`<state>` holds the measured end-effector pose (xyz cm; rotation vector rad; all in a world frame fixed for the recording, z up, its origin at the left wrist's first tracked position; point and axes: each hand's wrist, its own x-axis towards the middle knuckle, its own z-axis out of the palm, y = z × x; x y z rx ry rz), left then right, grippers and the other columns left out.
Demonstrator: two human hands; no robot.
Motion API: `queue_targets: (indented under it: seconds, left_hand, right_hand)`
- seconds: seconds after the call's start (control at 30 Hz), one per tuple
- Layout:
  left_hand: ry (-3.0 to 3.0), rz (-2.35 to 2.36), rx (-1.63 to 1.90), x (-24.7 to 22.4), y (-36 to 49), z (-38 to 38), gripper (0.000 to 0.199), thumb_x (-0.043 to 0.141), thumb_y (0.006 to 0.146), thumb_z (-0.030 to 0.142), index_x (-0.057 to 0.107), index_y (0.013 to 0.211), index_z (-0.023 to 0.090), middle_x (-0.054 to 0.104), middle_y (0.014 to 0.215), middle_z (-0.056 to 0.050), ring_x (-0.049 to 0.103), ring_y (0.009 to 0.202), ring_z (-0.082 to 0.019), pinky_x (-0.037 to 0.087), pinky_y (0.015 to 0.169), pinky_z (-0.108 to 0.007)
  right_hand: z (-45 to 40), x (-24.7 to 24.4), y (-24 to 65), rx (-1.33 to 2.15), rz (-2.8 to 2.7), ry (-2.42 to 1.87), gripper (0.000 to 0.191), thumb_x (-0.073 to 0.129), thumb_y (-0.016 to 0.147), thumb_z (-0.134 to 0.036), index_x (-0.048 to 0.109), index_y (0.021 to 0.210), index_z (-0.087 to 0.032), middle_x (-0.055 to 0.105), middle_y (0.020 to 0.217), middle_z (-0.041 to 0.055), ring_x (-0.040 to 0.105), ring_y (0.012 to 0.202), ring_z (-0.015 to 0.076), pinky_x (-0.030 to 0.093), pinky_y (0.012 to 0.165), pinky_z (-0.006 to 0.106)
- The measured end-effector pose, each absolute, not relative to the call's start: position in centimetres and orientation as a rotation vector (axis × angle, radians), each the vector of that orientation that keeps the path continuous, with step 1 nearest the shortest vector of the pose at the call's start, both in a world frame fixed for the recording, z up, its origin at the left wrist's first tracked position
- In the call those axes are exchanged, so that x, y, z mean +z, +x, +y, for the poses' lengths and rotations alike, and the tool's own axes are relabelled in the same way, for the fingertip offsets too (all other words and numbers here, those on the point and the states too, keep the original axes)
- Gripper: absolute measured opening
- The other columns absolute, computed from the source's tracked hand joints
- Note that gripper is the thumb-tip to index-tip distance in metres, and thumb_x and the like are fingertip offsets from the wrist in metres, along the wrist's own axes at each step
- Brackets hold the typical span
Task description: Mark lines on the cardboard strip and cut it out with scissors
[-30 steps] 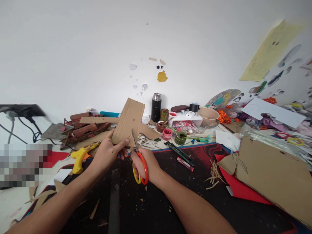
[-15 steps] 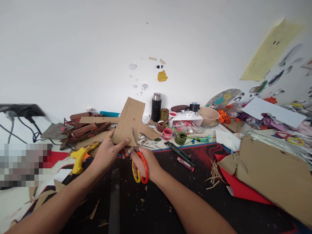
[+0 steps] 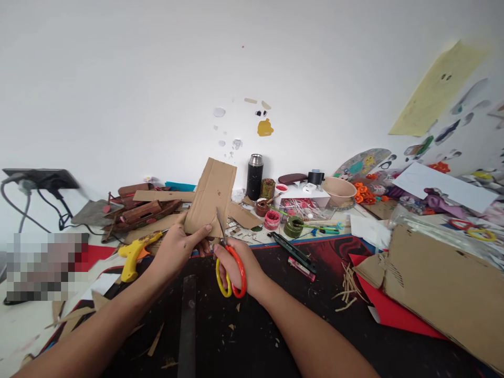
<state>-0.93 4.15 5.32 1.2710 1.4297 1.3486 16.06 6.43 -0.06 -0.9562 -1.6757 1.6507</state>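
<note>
My left hand (image 3: 181, 242) grips a flat piece of cardboard (image 3: 212, 191) by its lower edge, thumb on the face and fingers behind. The cardboard stands tilted up in front of me. In my right hand (image 3: 240, 262) is a pair of scissors (image 3: 241, 275) with one red and one yellow handle loop. The slim blades lie at the cardboard's lower right corner, one of them showing in front of its face. Part of the right fingers is hidden behind the handles.
Left of my hands lies a yellow glue gun (image 3: 136, 254). A metal ruler (image 3: 187, 320) and cardboard scraps lie on the black mat (image 3: 244, 346). Behind stand a black flask (image 3: 255, 177) and paint jars (image 3: 271, 219). A green utility knife (image 3: 293, 249) and a large cardboard sheet (image 3: 444, 289) are at right.
The view has shifted slightly, so everything sits a little lower and further right. The scissors remain at the cardboard's lower right corner, their handles turned slightly. Both hands keep their holds.
</note>
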Motion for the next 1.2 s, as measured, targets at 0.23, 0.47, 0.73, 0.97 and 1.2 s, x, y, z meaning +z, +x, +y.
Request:
queue_targets:
  seconds: [0.23,0.47,0.73,0.97,1.2]
  left_hand:
    - [1.206,1.379,1.322,6.8,-2.9,4.5,0.063,0.094,0.072,0.063,0.074,0.111,0.017,0.079,0.079,-0.007,0.07,0.059,-0.022,0.054,0.049,-0.028]
    - [1.107,1.41,1.322,7.5,-3.9,4.8,0.066,0.101,0.06,0.059,0.078,0.105,0.017,0.083,0.09,-0.013,0.076,0.07,-0.028,0.058,0.051,-0.031]
    - [1.067,1.354,1.484,6.4,-3.2,5.1,0.06,0.1,0.068,0.05,0.078,0.112,0.016,0.085,0.1,-0.012,0.081,0.075,-0.028,0.068,0.062,-0.034]
    - [0.772,1.302,1.958,8.2,-5.7,6.3,0.032,0.087,0.077,0.019,0.073,0.105,0.013,0.082,0.084,-0.005,0.073,0.058,-0.016,0.062,0.053,-0.021]
    - [0.776,1.199,1.948,7.9,-4.5,6.0,0.027,0.087,0.075,0.023,0.076,0.099,0.017,0.083,0.09,-0.006,0.077,0.065,-0.019,0.062,0.051,-0.022]
  right_hand:
    - [5.9,0.7,16.4,1.519,-1.722,-0.977,0.049,0.063,0.102,-0.067,0.052,0.079,-0.026,0.053,0.048,-0.0067,0.054,0.034,0.0146,0.041,0.034,0.022]
    - [5.5,0.2,16.1,1.489,-1.826,-0.975,0.043,0.06,0.108,-0.057,0.053,0.08,-0.025,0.056,0.048,-0.0056,0.056,0.035,0.0147,0.042,0.033,0.021]
    - [6.0,0.2,16.5,1.541,-1.831,-0.888,0.039,0.065,0.105,-0.059,0.056,0.093,-0.023,0.063,0.059,-0.0052,0.063,0.043,0.0132,0.046,0.04,0.018]
    - [5.8,-0.3,16.2,1.66,-1.836,-0.872,0.038,0.068,0.103,-0.058,0.057,0.093,-0.023,0.065,0.06,-0.0043,0.065,0.045,0.0136,0.05,0.043,0.018]
    - [6.1,-0.7,15.8,1.704,-1.608,-0.848,0.048,0.076,0.093,-0.066,0.057,0.098,-0.023,0.061,0.057,-0.0073,0.059,0.041,0.0131,0.051,0.04,0.02]
